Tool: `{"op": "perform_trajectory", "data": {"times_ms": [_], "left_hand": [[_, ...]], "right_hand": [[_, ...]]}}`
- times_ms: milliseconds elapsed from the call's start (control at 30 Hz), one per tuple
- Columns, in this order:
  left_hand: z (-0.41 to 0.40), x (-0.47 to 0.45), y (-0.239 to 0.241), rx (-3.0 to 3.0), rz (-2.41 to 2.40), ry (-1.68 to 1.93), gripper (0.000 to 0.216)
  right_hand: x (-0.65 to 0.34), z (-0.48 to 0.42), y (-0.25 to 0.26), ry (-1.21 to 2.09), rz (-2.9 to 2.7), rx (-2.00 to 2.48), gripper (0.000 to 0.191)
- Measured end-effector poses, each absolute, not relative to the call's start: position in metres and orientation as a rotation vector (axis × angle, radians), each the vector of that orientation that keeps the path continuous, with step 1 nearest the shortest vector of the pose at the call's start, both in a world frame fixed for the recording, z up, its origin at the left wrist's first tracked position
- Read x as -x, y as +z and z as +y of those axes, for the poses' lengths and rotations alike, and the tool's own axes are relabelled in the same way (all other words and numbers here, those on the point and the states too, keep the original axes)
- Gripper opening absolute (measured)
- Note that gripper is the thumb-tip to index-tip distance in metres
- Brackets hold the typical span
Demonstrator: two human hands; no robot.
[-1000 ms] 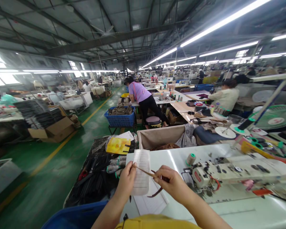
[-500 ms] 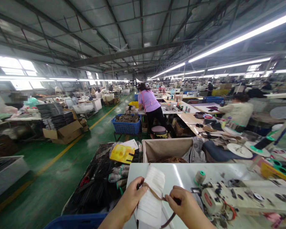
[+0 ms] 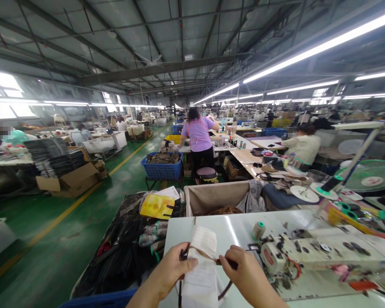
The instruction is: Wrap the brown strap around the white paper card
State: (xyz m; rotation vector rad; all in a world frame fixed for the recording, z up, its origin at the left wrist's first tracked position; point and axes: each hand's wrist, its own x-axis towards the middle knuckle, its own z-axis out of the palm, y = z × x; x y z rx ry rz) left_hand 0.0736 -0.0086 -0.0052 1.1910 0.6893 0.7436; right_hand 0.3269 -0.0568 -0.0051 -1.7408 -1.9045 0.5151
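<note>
Left hand (image 3: 171, 273) low at frame bottom, fingers curled shut, thumb pressed onto a white paper slip (image 3: 201, 265) and the dark strap (image 3: 182, 256) running beside it. Right hand (image 3: 244, 273) just beside, likewise closed — pinching the thin brown strap end (image 3: 211, 259) that crosses the slip's front. Strap looped around the slip, its lower length hanging in a curve below the right hand. Both hands held above the near edge of the white worktable (image 3: 231, 226), slip upright between them.

Sewing machine (image 3: 308, 254) lying to the right on the same table, a green-topped thread spool (image 3: 258, 229) standing at its left end. Beige fabric bin (image 3: 211, 196) beyond the table's far edge, brown material inside. Dark heaped straps (image 3: 125, 248) on the left — yellow packet (image 3: 157, 206) lying on top. Person in a purple top (image 3: 199, 134) standing farther back beside a blue crate (image 3: 162, 164). Green fan (image 3: 370, 175) at far right.
</note>
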Motion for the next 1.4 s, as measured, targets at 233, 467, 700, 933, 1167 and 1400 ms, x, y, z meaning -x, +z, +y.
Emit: {"op": "perform_trajectory", "data": {"times_ms": [233,467,700,933,1167,1400], "left_hand": [[0.002,-0.074,-0.028,-1.153,0.947,0.924,0.058],[0.003,-0.07,-0.033,-1.153,0.755,0.849,0.055],[0.014,-0.071,-0.04,-1.31,0.836,0.769,0.071],[0.018,-0.071,-0.049,-1.177,1.031,0.989,0.07],[0.025,-0.063,-0.045,-1.206,1.007,0.98,0.063],[0.032,-0.049,-0.029,-1.479,1.055,0.934,0.062]], "right_hand": [[-0.315,-0.074,0.013,0.71,-2.085,1.476,0.026],[-0.316,-0.068,0.005,0.541,-2.037,1.72,0.025],[-0.32,-0.057,-0.007,0.583,-2.162,1.711,0.022],[-0.322,-0.067,-0.003,0.809,-2.01,1.557,0.013],[-0.329,-0.07,0.007,0.804,-1.768,1.678,0.037],[-0.367,-0.067,-0.009,1.034,-1.79,1.675,0.053]]}}
